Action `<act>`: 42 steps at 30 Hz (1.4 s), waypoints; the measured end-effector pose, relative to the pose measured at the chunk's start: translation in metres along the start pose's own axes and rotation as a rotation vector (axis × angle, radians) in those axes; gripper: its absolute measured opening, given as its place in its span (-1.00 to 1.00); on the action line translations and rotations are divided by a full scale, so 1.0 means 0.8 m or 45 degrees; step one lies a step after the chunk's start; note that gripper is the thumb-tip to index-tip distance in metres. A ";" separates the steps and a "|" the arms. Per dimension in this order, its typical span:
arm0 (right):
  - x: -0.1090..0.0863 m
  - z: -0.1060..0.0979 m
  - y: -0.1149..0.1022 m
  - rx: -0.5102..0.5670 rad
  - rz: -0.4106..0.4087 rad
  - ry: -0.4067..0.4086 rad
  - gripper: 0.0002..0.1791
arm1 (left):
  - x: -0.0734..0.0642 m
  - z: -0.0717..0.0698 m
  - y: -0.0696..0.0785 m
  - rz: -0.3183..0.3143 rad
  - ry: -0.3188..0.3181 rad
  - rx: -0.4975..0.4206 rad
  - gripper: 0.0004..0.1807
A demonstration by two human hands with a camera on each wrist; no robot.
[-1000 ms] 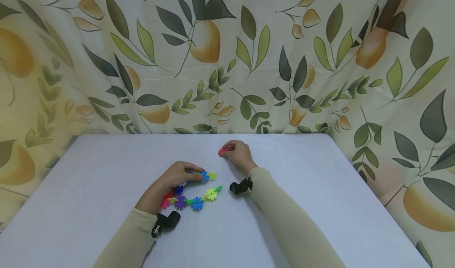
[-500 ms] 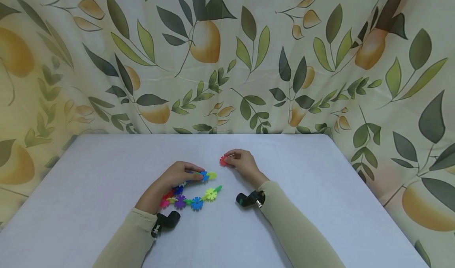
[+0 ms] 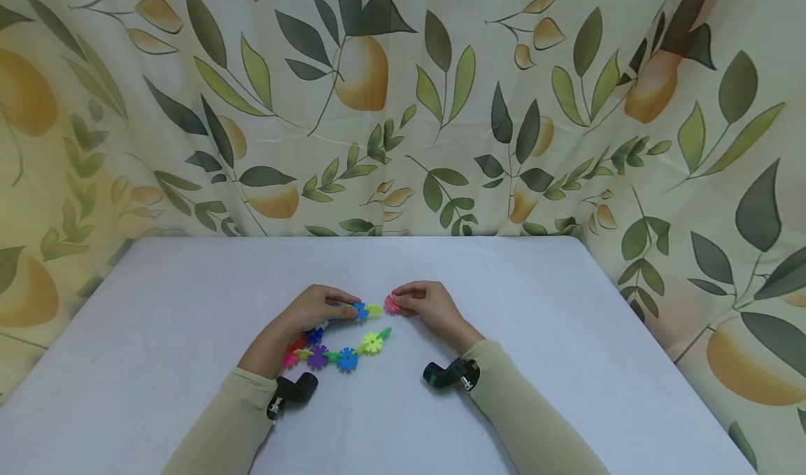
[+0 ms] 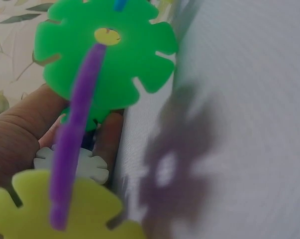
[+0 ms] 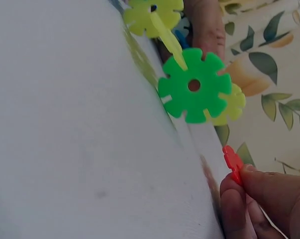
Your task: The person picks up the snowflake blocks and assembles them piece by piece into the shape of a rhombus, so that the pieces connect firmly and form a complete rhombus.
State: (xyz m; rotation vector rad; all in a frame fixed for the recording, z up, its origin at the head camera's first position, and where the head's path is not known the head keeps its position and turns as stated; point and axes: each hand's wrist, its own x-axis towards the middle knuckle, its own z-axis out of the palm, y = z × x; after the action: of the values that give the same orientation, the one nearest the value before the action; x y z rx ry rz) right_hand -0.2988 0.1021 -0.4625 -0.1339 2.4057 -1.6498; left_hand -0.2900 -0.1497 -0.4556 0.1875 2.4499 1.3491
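Observation:
A chain of notched plastic snowflake discs curves across the table, with a purple disc (image 3: 317,357), a blue disc (image 3: 347,359) and a yellow disc (image 3: 372,343) along its near side. My left hand (image 3: 311,312) grips the far side beside a blue disc (image 3: 361,311); a yellow-green disc (image 3: 374,310) ends the chain there. Between my right hand's (image 3: 434,308) thumb and fingers is a loose red disc (image 5: 233,162), just right of that end and apart from it. Close up, the left wrist view shows a green disc (image 4: 105,55) and an edge-on purple disc (image 4: 72,144).
A white cloth covers the table (image 3: 541,286). Behind it hangs a curtain (image 3: 403,167) printed with leaves and fruit. Black wrist cameras are strapped on both arms, the left camera (image 3: 299,390) close to the chain's near side.
My right hand has come nearer and lower with the red disc, up to the chain's yellow-green end. The left hand and the chain have stayed in place.

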 end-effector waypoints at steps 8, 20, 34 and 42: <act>-0.016 0.004 0.001 0.065 -0.023 -0.014 -0.80 | 0.001 0.000 0.001 0.004 -0.006 -0.016 -0.63; -0.024 0.007 0.002 0.125 0.029 0.039 -0.80 | 0.000 0.004 0.003 0.008 -0.001 -0.004 -0.65; -0.025 0.010 -0.003 0.183 0.045 0.007 -0.77 | -0.001 0.005 0.003 0.012 0.013 0.058 -0.66; -0.026 0.012 -0.006 0.191 0.056 0.030 -0.80 | -0.002 0.007 0.006 0.005 0.026 0.046 -0.67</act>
State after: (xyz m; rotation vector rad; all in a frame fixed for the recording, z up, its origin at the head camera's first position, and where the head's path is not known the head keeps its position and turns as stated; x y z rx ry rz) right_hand -0.2767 0.0960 -0.4586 -0.0366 2.2738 -1.8135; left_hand -0.2867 -0.1431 -0.4540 0.1883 2.4930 1.3154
